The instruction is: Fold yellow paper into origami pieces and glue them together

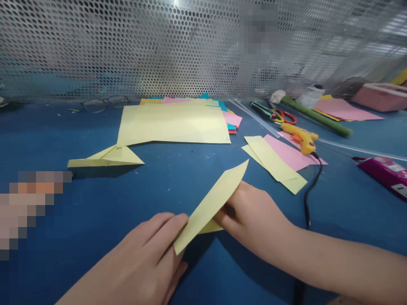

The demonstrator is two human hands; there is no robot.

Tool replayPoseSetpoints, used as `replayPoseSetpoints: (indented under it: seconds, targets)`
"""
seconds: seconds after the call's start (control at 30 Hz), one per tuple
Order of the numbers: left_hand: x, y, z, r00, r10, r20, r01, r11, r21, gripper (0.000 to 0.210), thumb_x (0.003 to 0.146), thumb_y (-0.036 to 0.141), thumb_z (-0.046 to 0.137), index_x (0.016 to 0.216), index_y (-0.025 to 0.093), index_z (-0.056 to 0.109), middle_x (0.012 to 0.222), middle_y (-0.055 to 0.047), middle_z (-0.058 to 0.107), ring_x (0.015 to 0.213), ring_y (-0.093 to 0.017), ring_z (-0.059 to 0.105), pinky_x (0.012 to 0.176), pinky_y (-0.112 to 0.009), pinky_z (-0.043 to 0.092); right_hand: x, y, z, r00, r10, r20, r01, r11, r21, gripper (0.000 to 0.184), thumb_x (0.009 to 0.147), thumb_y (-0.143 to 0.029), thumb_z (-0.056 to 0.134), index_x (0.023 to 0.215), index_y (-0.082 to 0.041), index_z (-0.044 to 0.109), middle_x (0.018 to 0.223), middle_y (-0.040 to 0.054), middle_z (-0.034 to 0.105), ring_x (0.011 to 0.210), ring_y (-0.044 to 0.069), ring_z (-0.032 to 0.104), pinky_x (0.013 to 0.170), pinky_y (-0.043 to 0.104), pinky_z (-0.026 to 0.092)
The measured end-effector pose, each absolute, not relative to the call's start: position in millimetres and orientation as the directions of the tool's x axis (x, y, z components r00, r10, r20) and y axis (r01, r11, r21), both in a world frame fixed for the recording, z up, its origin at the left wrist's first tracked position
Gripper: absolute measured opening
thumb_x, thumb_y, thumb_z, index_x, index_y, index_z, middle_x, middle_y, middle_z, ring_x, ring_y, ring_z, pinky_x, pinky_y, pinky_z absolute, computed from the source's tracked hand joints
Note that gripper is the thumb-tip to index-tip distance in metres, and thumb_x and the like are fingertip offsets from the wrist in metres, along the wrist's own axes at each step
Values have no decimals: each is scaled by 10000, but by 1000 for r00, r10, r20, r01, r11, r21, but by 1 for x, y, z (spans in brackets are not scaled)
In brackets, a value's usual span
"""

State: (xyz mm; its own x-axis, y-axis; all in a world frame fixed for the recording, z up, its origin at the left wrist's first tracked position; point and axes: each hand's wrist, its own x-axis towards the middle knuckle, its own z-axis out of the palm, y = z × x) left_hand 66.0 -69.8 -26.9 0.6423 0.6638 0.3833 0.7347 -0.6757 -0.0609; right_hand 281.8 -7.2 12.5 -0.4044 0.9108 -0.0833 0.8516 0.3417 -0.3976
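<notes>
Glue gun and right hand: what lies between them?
In the head view, pale yellow paper strips and a pink sheet lie between the right hand and the yellow glue gun.

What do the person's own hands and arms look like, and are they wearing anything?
The left hand and right hand are bare, with no gloves. The long, smooth right forearm shows no sleeve, watch or bracelet. I see no rings, though some fingers are hidden.

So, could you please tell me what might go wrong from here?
The black cord passes beneath the right forearm, so moving that arm might snag it and drag the yellow glue gun. The pale yellow paper is raised between the left hand and right hand, so it could crease unevenly.
</notes>
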Motion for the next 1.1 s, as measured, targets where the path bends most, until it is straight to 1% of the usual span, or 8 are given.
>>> replayPoseSetpoints:
  seconds: [0.13,0.3,0.5,0.57,0.73,0.8,0.93,1.1]
  targets:
    - [64,-66,-34,715,532,455,650,-745,-151,434,1045,305,338,1337,156,623,1478,-54,577,1387,-250,440,1187,-365,234,283,-7,10,-439,896,-66,835,380,-398,132,866,-197,583,841,-210,711,921,50,726,822,212,619,601,280,369]
    - [66,-71,-42,742,574,346,652,-739,-171,330,990,308,513,1259,241,692,1469,-12,592,1530,-206,234,1258,-399,57,285,-7,6,-489,871,-40,810,437,-391,176,888,-211,567,899,-216,743,988,64,751,901,244,639,650,306,414]
    - [68,-75,-38,750,565,345,646,-738,-197,307,970,242,513,1177,191,733,1439,-41,617,1546,-216,178,1253,-399,61,286,-7,6,-512,859,-25,798,465,-383,183,891,-217,565,862,-200,745,946,86,748,867,250,641,633,309,414]
    - [68,-74,-36,747,575,334,650,-737,-185,338,989,250,463,1180,198,737,1396,-30,653,1531,-198,216,1248,-378,61,287,-6,6,-519,855,-15,785,470,-403,160,887,-212,575,858,-199,732,948,83,741,874,245,635,641,307,413]
    - [68,-71,-35,790,530,308,608,-744,-277,407,974,198,405,1249,157,701,1385,-83,653,1462,-270,360,1242,-456,61,289,-6,9,-538,843,13,710,461,-532,45,867,-207,607,832,-197,632,855,31,679,763,187,575,674,305,405]
    - [67,-72,-36,807,507,303,586,-753,-299,438,939,139,409,1292,141,668,1398,-99,638,1455,-281,373,1240,-472,64,290,-5,11,-532,847,4,703,444,-555,60,845,-222,648,819,-199,598,841,16,663,735,177,553,681,312,392]
    - [68,-73,-38,800,514,311,593,-758,-272,430,934,132,405,1257,112,689,1385,-118,644,1472,-292,333,1239,-470,68,293,1,14,-546,837,-28,705,441,-555,118,836,-241,703,848,-201,593,853,-6,676,735,175,566,734,338,386]
    - [71,-74,-41,756,573,316,642,-743,-190,404,1004,184,373,1208,182,722,1396,-59,646,1488,-228,311,1246,-412,68,306,8,23,-621,769,-154,668,416,-617,136,849,-258,755,968,-239,692,1003,5,741,880,197,676,852,346,456]
